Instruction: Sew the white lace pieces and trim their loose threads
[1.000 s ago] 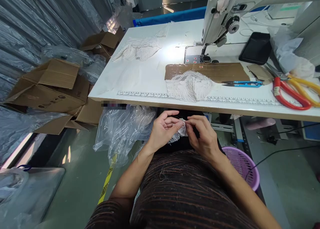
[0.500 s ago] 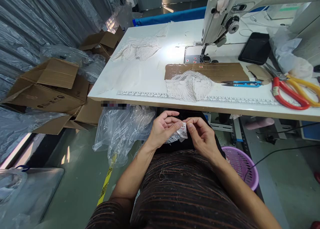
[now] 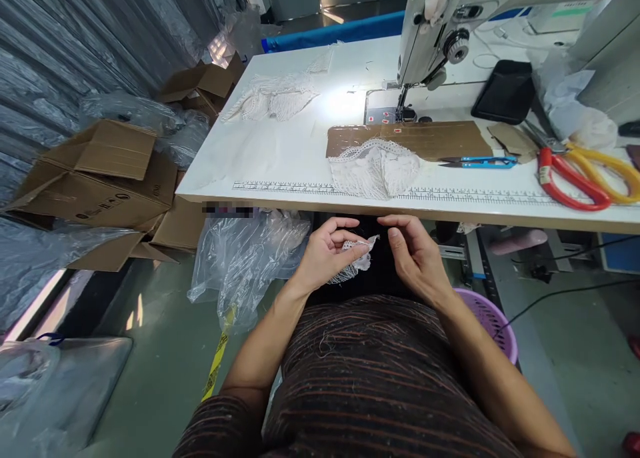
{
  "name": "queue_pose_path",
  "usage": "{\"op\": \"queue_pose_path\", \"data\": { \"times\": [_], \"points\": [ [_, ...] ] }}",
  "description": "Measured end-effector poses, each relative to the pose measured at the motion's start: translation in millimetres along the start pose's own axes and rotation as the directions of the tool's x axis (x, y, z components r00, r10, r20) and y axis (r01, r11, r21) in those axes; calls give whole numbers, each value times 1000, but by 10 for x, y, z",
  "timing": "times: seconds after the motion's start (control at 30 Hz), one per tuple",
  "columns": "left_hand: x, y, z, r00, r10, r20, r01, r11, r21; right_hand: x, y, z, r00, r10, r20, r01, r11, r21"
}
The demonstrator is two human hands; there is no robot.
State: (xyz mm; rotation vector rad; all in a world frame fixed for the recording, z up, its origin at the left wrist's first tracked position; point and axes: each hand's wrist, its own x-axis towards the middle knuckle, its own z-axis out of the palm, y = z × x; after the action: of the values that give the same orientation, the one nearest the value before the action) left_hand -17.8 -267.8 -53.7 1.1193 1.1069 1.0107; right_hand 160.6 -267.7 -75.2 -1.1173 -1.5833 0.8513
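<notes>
Over my lap, my left hand [image 3: 326, 255] pinches a small piece of white lace fabric [image 3: 361, 261] between thumb and fingers; part of it is hidden behind the hand. My right hand [image 3: 417, 258] is apart from the lace, to its right, with thumb and fingers separated and nothing visible between them. On the table edge above my hands lies another white lace piece [image 3: 375, 171], overlapping a brown cardboard strip [image 3: 435, 138]. More white lace [image 3: 280, 98] lies at the back left of the tabletop.
A sewing machine [image 3: 433, 45] stands on the white table [image 3: 240, 151]. Blue thread snips [image 3: 483, 162], red-and-yellow-handled scissors [image 3: 570, 178] and a black phone [image 3: 504, 91] lie at right. Below are a purple basket [image 3: 507, 338], plastic bags [image 3: 250, 258] and cardboard boxes [image 3: 110, 178].
My right hand has let go of the lace fabric and moved away to the right, its fingers parting. My left hand keeps hold, and the fabric's free corner now sticks out loose.
</notes>
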Motion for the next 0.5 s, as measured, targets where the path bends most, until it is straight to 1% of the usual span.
{"op": "queue_pose_path", "data": {
  "times": [0.1,0.17,0.23,0.33,0.4,0.5],
  "points": [
    [-15,15,-26,998,37,47,-39,999,35,37,-27,-39,982,-95,164,104,993,-48],
    [-31,12,-43,996,87,36,-90,990,104,28,-50,-40,969,-113,220,125,991,-39],
    [-47,-5,-55,987,161,-14,-154,966,209,2,-77,-34,970,-118,214,130,991,-43],
    [-67,-37,-57,960,274,-65,-238,913,332,-47,-124,-25,981,-112,160,120,992,-41],
    [-80,-45,-46,938,336,-82,-280,877,389,-73,-153,-21,986,-69,153,69,998,2],
    [-104,-31,-18,902,417,-111,-321,820,474,-94,-185,-12,986,42,163,-56,995,81]
  ]
}}
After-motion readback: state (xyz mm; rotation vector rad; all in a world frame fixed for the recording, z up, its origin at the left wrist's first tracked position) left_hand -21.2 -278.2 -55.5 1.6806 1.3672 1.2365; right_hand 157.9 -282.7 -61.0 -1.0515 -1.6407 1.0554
